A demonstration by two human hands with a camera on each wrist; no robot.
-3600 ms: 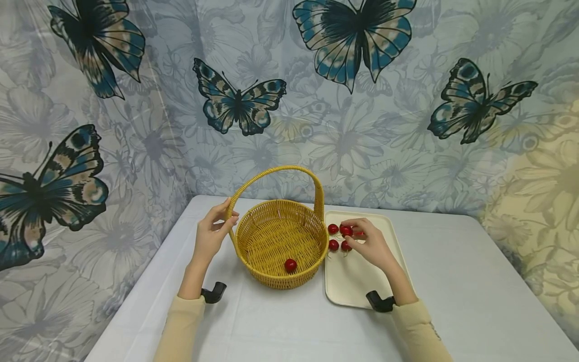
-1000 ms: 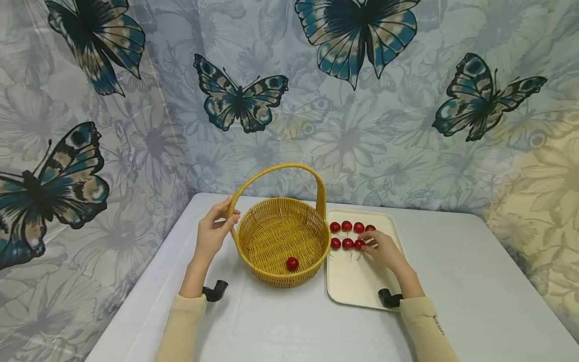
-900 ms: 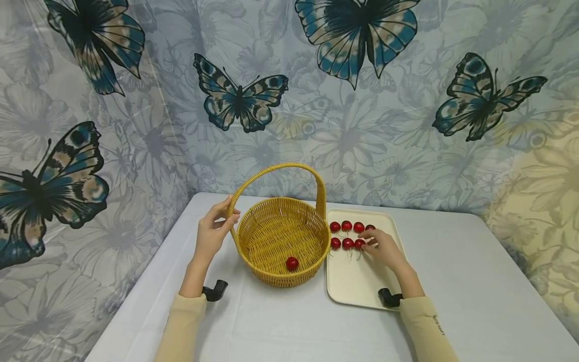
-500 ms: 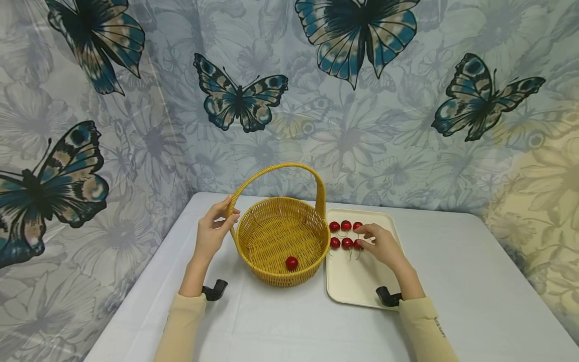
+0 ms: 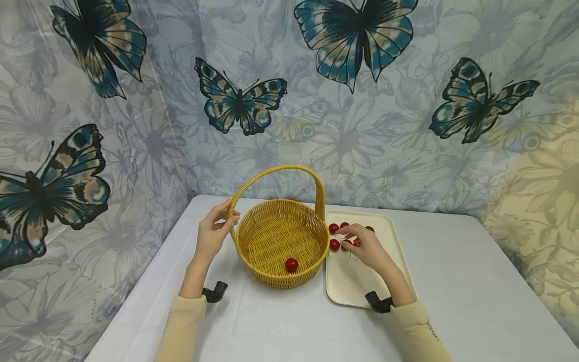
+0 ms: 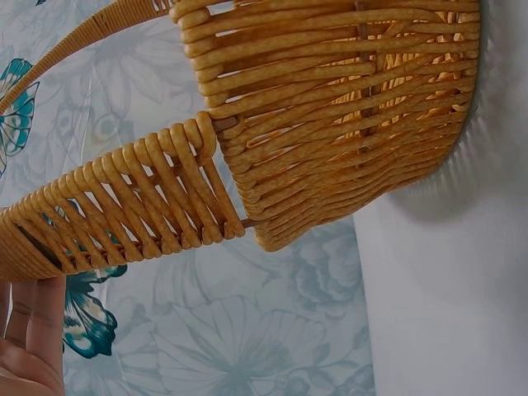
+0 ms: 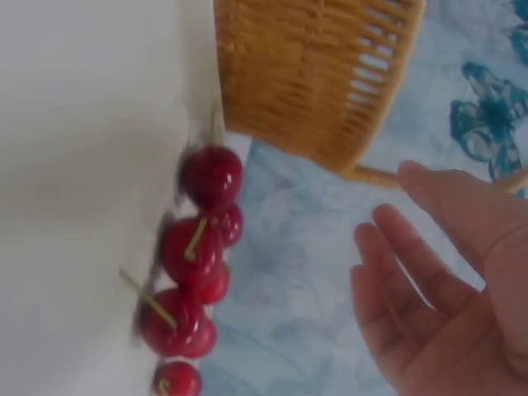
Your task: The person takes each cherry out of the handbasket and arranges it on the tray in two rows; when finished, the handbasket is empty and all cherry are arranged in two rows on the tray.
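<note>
My left hand (image 5: 211, 225) pinches the left side of the handle (image 5: 258, 178) of a yellow woven basket (image 5: 282, 281). In the left wrist view its fingers (image 6: 43, 330) show beneath the wrapped handle. A red cherry (image 5: 291, 265) lies on the basket's floor near the front. Right of it, a cream tray (image 5: 355, 286) bears several cherries (image 5: 334, 245) in two rows, some hidden behind my right hand (image 5: 368, 249). That hand hovers over the rows, thumb and fingers apart. The right wrist view shows nothing between them, beside the stemmed cherries (image 7: 191, 252).
A white cloth covers the table (image 5: 466, 301). The basket's right wall stands right at the tray's left edge, and its tall handle arches above. Behind the table hangs a butterfly-patterned curtain (image 5: 362, 141).
My right hand has moved left along the cherry rows from the right end over the last second. The left hand and basket stay in place, and the single cherry still lies in the basket.
</note>
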